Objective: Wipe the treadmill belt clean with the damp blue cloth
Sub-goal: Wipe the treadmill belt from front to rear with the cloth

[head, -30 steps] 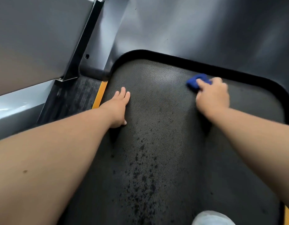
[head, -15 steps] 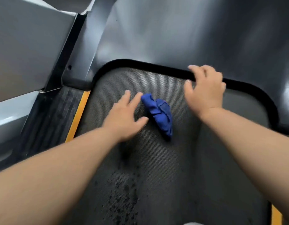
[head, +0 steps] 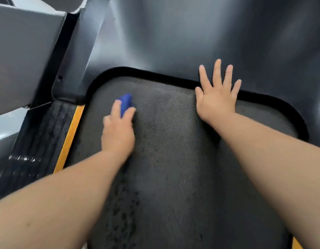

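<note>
Legible txt: none. Item 1: pale marks [head: 23, 158] on ribbed L side rail [head: 38, 133]. You may take them for lettering, but they're too blurred to read.

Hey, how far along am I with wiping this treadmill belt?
Roughly midway, at a guess. Done: the belt looks mostly clean at its far end. In hand: the left hand grips the blue cloth near the far left corner, while the right hand rests flat, fingers spread, over the black rim. Left: dark specks dot the near middle.
</note>
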Demonstrator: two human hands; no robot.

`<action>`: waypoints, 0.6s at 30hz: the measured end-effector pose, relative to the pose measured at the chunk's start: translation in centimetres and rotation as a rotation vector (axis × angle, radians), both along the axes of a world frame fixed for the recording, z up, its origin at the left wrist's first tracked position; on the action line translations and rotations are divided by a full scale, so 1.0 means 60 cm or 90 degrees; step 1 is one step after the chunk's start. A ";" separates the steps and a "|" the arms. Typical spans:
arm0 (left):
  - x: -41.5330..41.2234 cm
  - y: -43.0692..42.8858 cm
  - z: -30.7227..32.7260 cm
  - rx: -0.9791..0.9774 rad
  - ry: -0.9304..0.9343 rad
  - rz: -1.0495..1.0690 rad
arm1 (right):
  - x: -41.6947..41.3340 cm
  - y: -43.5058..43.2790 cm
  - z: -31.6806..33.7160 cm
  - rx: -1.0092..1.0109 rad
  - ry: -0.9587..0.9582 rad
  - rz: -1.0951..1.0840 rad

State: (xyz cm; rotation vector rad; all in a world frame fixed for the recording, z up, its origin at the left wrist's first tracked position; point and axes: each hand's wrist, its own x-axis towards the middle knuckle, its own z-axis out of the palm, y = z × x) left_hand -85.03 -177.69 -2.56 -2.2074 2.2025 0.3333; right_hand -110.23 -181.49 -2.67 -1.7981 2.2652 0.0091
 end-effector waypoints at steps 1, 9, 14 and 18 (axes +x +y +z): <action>-0.001 -0.029 -0.001 -0.005 0.022 0.070 | 0.009 0.002 -0.003 -0.007 0.011 -0.018; -0.137 -0.079 -0.041 -0.136 0.169 -0.181 | -0.013 0.006 -0.016 -0.051 -0.002 0.021; -0.022 -0.117 -0.068 -0.200 0.050 -0.313 | -0.008 0.006 -0.019 -0.045 0.005 0.008; -0.045 -0.133 -0.049 -0.159 0.206 0.135 | -0.005 0.006 -0.017 -0.030 0.015 0.011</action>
